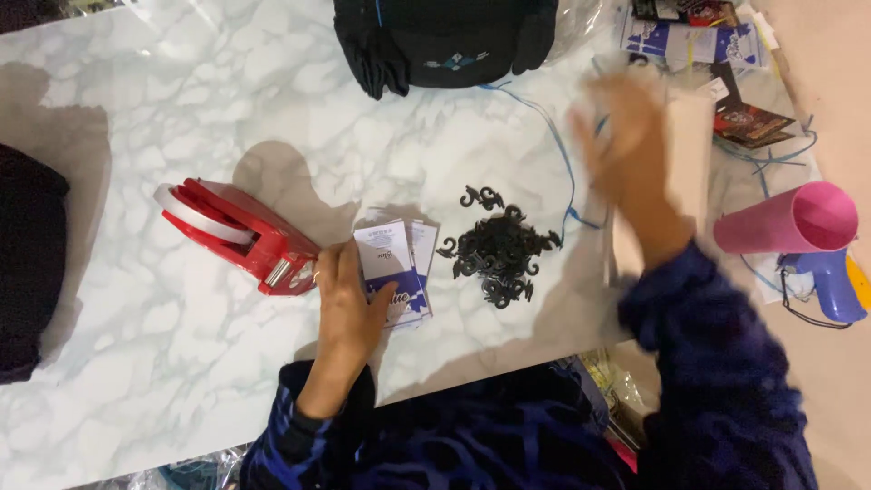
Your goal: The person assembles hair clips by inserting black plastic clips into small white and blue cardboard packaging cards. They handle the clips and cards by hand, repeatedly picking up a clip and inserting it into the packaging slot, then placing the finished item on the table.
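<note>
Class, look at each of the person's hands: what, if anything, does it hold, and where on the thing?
The left hand presses flat on the stack of paper tags, at its left edge, without gripping. The right hand is motion-blurred; any hold cannot be told.

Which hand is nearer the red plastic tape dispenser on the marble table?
Left. The left hand lies beside the red plastic tape dispenser, on the card stack; the blurred right hand is raised far across the table.
</note>
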